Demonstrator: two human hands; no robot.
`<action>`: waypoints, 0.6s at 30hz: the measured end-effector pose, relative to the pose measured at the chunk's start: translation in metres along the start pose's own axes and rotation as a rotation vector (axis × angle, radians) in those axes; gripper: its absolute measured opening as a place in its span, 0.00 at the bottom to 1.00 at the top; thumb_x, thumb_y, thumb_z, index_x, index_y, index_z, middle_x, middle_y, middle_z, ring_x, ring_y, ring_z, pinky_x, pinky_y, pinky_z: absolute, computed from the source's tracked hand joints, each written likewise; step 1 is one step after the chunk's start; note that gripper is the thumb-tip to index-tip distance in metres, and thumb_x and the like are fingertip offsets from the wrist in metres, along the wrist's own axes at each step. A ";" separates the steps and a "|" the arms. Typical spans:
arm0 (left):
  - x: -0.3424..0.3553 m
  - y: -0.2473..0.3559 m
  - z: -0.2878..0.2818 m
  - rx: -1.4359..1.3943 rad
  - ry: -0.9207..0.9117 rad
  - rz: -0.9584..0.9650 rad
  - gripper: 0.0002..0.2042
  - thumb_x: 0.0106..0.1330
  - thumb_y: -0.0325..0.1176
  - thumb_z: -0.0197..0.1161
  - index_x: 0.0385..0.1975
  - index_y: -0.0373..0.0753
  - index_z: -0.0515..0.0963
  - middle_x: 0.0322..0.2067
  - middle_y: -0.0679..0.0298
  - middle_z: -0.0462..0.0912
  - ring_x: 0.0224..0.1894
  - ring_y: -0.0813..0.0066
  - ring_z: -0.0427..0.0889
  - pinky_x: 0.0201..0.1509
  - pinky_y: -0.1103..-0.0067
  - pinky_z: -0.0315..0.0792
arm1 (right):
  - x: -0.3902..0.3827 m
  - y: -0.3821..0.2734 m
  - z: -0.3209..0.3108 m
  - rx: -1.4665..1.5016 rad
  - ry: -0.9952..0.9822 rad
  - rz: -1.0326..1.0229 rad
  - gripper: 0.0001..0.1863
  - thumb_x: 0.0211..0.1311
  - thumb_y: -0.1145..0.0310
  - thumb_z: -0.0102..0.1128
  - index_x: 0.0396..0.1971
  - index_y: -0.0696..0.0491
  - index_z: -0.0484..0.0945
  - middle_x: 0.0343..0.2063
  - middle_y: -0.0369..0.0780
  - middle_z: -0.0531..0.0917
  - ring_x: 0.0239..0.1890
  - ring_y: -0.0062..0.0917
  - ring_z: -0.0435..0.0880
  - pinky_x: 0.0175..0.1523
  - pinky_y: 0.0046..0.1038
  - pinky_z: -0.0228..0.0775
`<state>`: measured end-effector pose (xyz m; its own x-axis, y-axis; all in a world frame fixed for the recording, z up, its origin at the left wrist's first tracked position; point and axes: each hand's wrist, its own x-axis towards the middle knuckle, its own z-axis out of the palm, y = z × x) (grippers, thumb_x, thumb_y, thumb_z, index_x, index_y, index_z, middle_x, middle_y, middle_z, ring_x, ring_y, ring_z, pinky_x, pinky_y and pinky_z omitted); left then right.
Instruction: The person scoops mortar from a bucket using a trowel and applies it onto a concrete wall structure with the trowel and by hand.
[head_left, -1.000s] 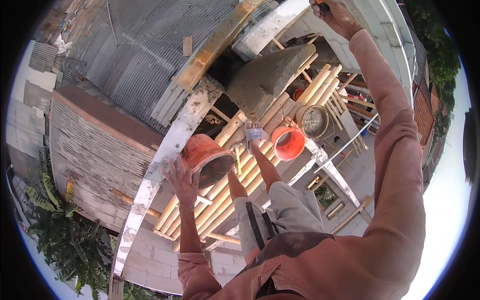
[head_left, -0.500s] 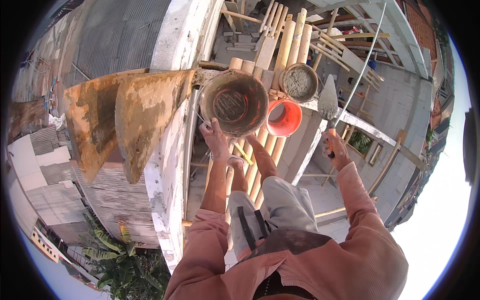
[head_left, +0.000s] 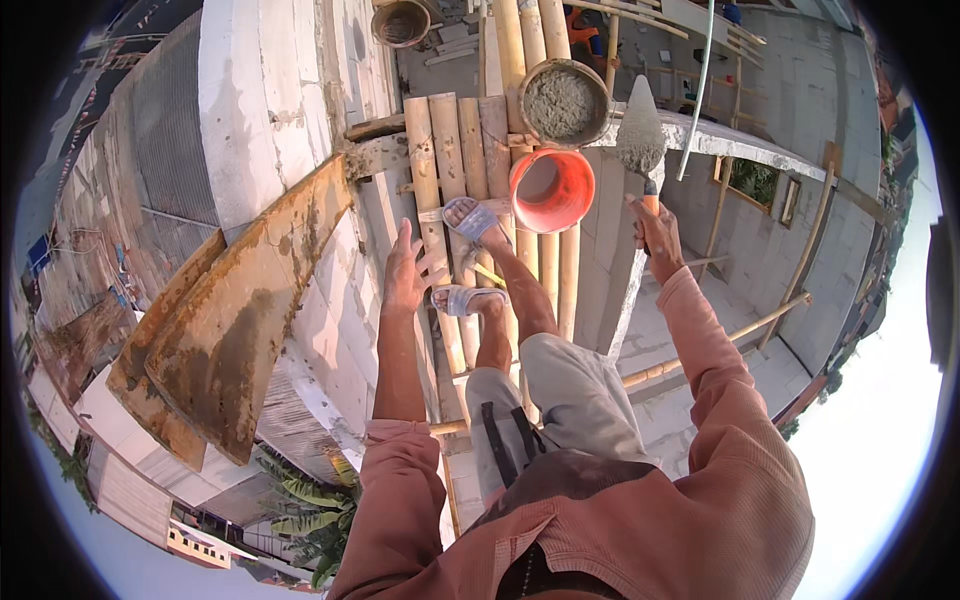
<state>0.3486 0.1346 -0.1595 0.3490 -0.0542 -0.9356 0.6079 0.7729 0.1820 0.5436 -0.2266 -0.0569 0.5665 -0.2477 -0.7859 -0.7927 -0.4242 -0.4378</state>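
Note:
My left hand (head_left: 404, 272) is open and holds nothing, its fingers spread above the left side of the bamboo poles. In my right hand (head_left: 655, 232) is a pointing trowel (head_left: 640, 135), held by its orange and black handle, its blade pointing away and smeared with wet mortar. Left of the blade stands a bucket of grey mortar (head_left: 565, 102). Just nearer, an orange-red bucket (head_left: 552, 192) shows a pale greyish inside. A dark, mortar-stained bucket (head_left: 401, 22) is at the far top, apart from both hands; whether anything supports it is hidden.
Bamboo poles (head_left: 448, 150) lie side by side under my sandalled feet (head_left: 470, 300). On the left, stained boards (head_left: 240, 320) lean out beside a white-patched wall (head_left: 270, 90). To the right, a concrete beam (head_left: 740, 148) and a block-walled room lie below. A thin pale rod (head_left: 700, 90) crosses the far right.
My left hand has let go of the dark bucket, which is now much farther away at the top. The right hand still grips the trowel. The view has shifted.

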 end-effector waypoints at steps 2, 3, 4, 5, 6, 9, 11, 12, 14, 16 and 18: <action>-0.026 -0.045 -0.040 -0.107 0.080 -0.084 0.47 0.68 0.61 0.57 0.77 0.49 0.36 0.76 0.46 0.37 0.76 0.44 0.45 0.67 0.45 0.63 | 0.034 0.007 0.028 -0.006 0.061 -0.144 0.20 0.61 0.51 0.67 0.24 0.48 0.69 0.16 0.30 0.68 0.17 0.15 0.66 0.24 0.21 0.59; -0.040 -0.063 -0.040 -0.093 0.125 -0.121 0.46 0.69 0.60 0.57 0.77 0.48 0.37 0.75 0.46 0.39 0.76 0.45 0.47 0.67 0.46 0.63 | 0.059 0.017 0.030 0.036 0.101 -0.173 0.20 0.61 0.51 0.67 0.24 0.49 0.70 0.17 0.30 0.69 0.18 0.15 0.67 0.25 0.22 0.60; -0.053 -0.083 -0.035 -0.080 0.172 -0.157 0.45 0.69 0.59 0.57 0.77 0.48 0.38 0.75 0.46 0.41 0.76 0.45 0.48 0.67 0.48 0.64 | 0.083 0.026 0.031 0.077 0.138 -0.201 0.20 0.61 0.50 0.67 0.24 0.49 0.71 0.17 0.30 0.70 0.19 0.15 0.67 0.27 0.22 0.60; -0.067 -0.105 -0.050 -0.101 0.219 -0.176 0.44 0.70 0.59 0.57 0.76 0.46 0.41 0.75 0.46 0.42 0.75 0.46 0.50 0.67 0.49 0.65 | 0.098 0.027 0.045 0.009 0.231 -0.272 0.21 0.62 0.47 0.65 0.26 0.50 0.72 0.18 0.30 0.70 0.21 0.14 0.68 0.27 0.21 0.60; -0.078 -0.127 -0.058 -0.119 0.248 -0.194 0.45 0.69 0.59 0.58 0.76 0.43 0.41 0.75 0.47 0.43 0.74 0.47 0.53 0.68 0.51 0.64 | 0.128 0.041 0.042 -0.097 0.319 -0.399 0.26 0.63 0.44 0.62 0.30 0.55 0.76 0.19 0.37 0.74 0.23 0.23 0.74 0.31 0.28 0.66; -0.126 -0.162 -0.077 -0.136 0.374 -0.189 0.43 0.71 0.55 0.57 0.75 0.41 0.42 0.73 0.49 0.50 0.72 0.49 0.59 0.69 0.53 0.64 | 0.172 0.040 0.071 -0.170 0.530 -0.494 0.32 0.61 0.42 0.60 0.37 0.64 0.79 0.27 0.51 0.80 0.32 0.40 0.79 0.42 0.40 0.69; -0.149 -0.184 -0.088 -0.174 0.432 -0.196 0.40 0.73 0.53 0.56 0.75 0.41 0.43 0.72 0.49 0.52 0.71 0.50 0.61 0.69 0.56 0.65 | 0.211 0.033 0.080 -0.007 0.617 -0.446 0.31 0.61 0.43 0.62 0.32 0.64 0.79 0.24 0.49 0.80 0.29 0.35 0.78 0.39 0.39 0.68; -0.159 -0.190 -0.085 -0.205 0.465 -0.200 0.35 0.75 0.49 0.52 0.75 0.41 0.46 0.71 0.50 0.54 0.70 0.51 0.64 0.68 0.58 0.67 | 0.231 0.033 0.076 0.069 0.653 -0.478 0.32 0.61 0.43 0.62 0.31 0.64 0.79 0.23 0.49 0.80 0.30 0.34 0.79 0.40 0.39 0.68; -0.189 -0.205 -0.099 -0.206 0.469 -0.173 0.32 0.77 0.47 0.50 0.74 0.42 0.48 0.71 0.51 0.56 0.69 0.52 0.65 0.68 0.58 0.69 | 0.253 0.027 0.085 0.049 0.667 -0.476 0.31 0.60 0.43 0.63 0.31 0.63 0.79 0.23 0.47 0.81 0.29 0.32 0.79 0.39 0.37 0.68; -0.212 -0.217 -0.105 -0.214 0.487 -0.157 0.27 0.79 0.44 0.45 0.73 0.44 0.52 0.69 0.53 0.60 0.67 0.55 0.69 0.65 0.59 0.72 | 0.273 0.027 0.078 0.019 0.696 -0.487 0.30 0.60 0.43 0.64 0.30 0.62 0.79 0.23 0.45 0.81 0.29 0.30 0.79 0.38 0.35 0.68; -0.230 -0.226 -0.110 -0.216 0.489 -0.176 0.28 0.78 0.45 0.47 0.74 0.44 0.51 0.69 0.53 0.60 0.68 0.56 0.68 0.66 0.61 0.71 | 0.290 0.029 0.061 0.444 0.431 -0.438 0.28 0.61 0.43 0.63 0.32 0.59 0.80 0.23 0.41 0.81 0.31 0.28 0.80 0.38 0.33 0.68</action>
<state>0.0523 0.0422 -0.0185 -0.1467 0.0655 -0.9870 0.4490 0.8935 -0.0074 0.6709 -0.2577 -0.3242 0.8159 -0.4947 -0.2992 -0.4393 -0.1942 -0.8771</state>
